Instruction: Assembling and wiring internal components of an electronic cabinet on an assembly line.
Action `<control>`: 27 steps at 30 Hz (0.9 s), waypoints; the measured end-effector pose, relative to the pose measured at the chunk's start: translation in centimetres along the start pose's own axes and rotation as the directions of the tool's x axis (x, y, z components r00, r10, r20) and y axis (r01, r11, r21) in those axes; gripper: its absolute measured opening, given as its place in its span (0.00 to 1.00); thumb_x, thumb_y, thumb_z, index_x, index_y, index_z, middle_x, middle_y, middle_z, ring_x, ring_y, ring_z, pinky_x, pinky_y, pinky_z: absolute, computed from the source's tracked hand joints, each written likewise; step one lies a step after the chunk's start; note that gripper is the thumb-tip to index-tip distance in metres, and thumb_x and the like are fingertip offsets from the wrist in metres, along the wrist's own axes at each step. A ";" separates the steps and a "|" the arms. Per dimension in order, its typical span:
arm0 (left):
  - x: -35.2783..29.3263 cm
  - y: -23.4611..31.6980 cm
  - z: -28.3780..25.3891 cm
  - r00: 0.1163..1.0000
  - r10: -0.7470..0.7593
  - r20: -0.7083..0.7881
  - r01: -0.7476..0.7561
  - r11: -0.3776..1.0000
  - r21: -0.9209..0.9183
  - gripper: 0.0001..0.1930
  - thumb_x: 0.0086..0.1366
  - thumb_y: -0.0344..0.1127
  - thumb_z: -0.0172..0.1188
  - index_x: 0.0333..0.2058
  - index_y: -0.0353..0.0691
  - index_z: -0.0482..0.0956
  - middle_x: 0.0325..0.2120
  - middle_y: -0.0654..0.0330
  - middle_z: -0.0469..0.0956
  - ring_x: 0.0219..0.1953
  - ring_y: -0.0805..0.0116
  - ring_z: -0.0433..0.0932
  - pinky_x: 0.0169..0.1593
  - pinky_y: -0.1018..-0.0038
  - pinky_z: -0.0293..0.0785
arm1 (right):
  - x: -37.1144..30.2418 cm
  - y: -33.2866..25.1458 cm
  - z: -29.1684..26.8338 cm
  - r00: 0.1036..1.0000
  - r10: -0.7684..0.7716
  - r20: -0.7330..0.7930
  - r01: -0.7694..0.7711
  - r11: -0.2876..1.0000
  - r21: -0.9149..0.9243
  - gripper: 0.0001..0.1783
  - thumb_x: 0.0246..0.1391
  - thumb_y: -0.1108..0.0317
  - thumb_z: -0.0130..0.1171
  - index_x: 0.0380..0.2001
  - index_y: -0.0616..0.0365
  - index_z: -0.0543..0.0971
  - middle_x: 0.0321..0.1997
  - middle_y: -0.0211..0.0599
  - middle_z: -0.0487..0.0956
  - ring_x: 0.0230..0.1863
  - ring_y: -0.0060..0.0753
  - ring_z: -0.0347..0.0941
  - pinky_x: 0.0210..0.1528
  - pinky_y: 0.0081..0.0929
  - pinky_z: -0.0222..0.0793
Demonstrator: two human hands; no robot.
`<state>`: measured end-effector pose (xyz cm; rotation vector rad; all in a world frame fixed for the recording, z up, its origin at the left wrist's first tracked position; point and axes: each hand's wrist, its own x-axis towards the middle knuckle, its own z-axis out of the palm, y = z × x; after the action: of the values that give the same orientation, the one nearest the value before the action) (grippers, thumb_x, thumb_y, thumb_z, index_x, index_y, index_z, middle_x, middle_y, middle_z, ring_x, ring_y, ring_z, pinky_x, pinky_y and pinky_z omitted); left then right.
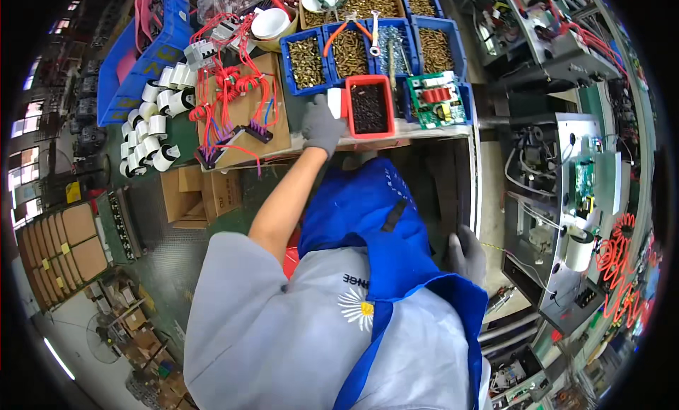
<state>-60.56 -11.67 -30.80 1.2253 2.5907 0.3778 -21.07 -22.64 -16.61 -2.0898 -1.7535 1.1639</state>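
My left hand (323, 126), in a grey glove, is at the front edge of the bench. A small white block (334, 103) sits between its thumb and fingers, which look closed on it; the block's exact kind I cannot make out. Directly right of the block stands a red bin (370, 135) of small dark screws. My right hand (467, 256), also gloved in grey, hangs low at my right side beside the metal equipment. Its fingers are stretched out and slightly apart, with nothing visible in them.
Blue bins (303, 91) of brass-coloured fasteners stand behind the red bin, with orange-handled pliers (339, 35) and a wrench (375, 34) across them. A green circuit board (435, 100) rests at right. Red-wired parts (228, 85) lie on cardboard, left of white cylinders (146, 131). Open metal chassis (541, 198) line the right.
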 end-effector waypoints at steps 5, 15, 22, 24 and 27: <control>1.2 -1.8 0.4 0.995 0.087 0.046 -0.074 0.971 -0.227 0.28 0.51 0.37 0.64 0.52 0.41 0.70 0.44 0.46 0.79 0.44 0.48 0.80 0.47 0.56 0.76 | 5.0 -10.4 2.5 0.983 -0.157 0.093 0.170 0.974 -0.149 0.24 0.60 0.57 0.59 0.54 0.61 0.75 0.48 0.50 0.79 0.47 0.47 0.78 0.49 0.37 0.73; 1.8 -5.5 -3.1 0.995 0.016 0.098 0.040 0.838 -0.545 0.08 0.58 0.32 0.62 0.36 0.38 0.80 0.31 0.44 0.80 0.34 0.47 0.81 0.37 0.59 0.74 | 14.8 -25.5 9.5 0.776 -0.578 0.252 0.581 0.811 0.070 0.26 0.60 0.57 0.60 0.57 0.57 0.72 0.45 0.47 0.77 0.38 0.43 0.80 0.39 0.36 0.75; 0.3 -2.8 -14.4 0.960 0.104 0.261 0.231 0.235 -0.944 0.21 0.60 0.38 0.65 0.48 0.32 0.76 0.34 0.64 0.78 0.36 0.73 0.77 0.38 0.74 0.76 | 20.8 -30.2 14.6 0.519 -0.626 0.582 0.273 0.766 0.582 0.20 0.63 0.60 0.57 0.49 0.66 0.77 0.40 0.27 0.77 0.39 0.16 0.68 0.44 0.19 0.67; 0.2 -2.5 -16.2 0.979 0.162 0.124 0.101 0.142 -0.985 0.32 0.58 0.40 0.67 0.58 0.32 0.70 0.42 0.59 0.76 0.42 0.71 0.77 0.44 0.75 0.77 | 21.1 -32.1 14.6 0.470 -0.537 0.700 0.048 0.808 0.588 0.17 0.63 0.61 0.57 0.45 0.65 0.79 0.37 0.26 0.77 0.36 0.15 0.68 0.40 0.17 0.67; 0.6 -2.7 -17.4 0.990 0.110 -0.086 -0.111 0.248 -0.962 0.35 0.59 0.44 0.67 0.60 0.32 0.68 0.43 0.59 0.75 0.45 0.69 0.77 0.46 0.73 0.77 | 21.4 -36.3 14.7 0.307 -0.614 0.727 0.083 0.779 0.622 0.16 0.62 0.61 0.58 0.44 0.64 0.79 0.34 0.25 0.77 0.34 0.15 0.70 0.37 0.18 0.68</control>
<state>-68.67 -15.04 -15.56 0.8258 1.5422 1.6956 -58.18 2.14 -15.00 -0.5443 -1.7659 2.5224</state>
